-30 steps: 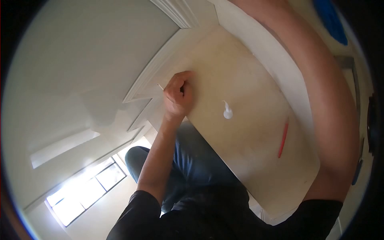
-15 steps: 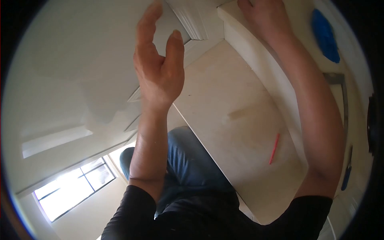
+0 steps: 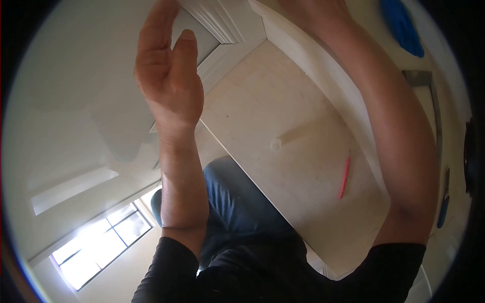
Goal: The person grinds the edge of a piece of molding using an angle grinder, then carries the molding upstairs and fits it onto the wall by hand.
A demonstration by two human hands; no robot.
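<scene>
My left hand point(image 3: 169, 73) is raised at the upper left, palm partly showing, thumb apart from the fingers and nothing in its grip. Its fingertips run up to the top edge, close to the white panelled surface point(image 3: 76, 96). At the top, my right hand point(image 3: 318, 15) lies over the raised pale ledge point(image 3: 298, 55); its fingers are out of view, so any hold is hidden. Below and between my arms, a red pencil point(image 3: 345, 177) rests on the wide beige board point(image 3: 298, 187).
Along the right lie a blue crumpled item point(image 3: 402, 25), a metal carpenter's square point(image 3: 433, 96) and a slim blue-handled tool point(image 3: 444, 207). White moulding point(image 3: 217, 22) runs along the upper middle. A bright window point(image 3: 101, 245) is at the lower left.
Both hands sit further left and higher in view, and the right hand is cut off more by the top edge. The whole scene has shifted slightly. The left hand stays open.
</scene>
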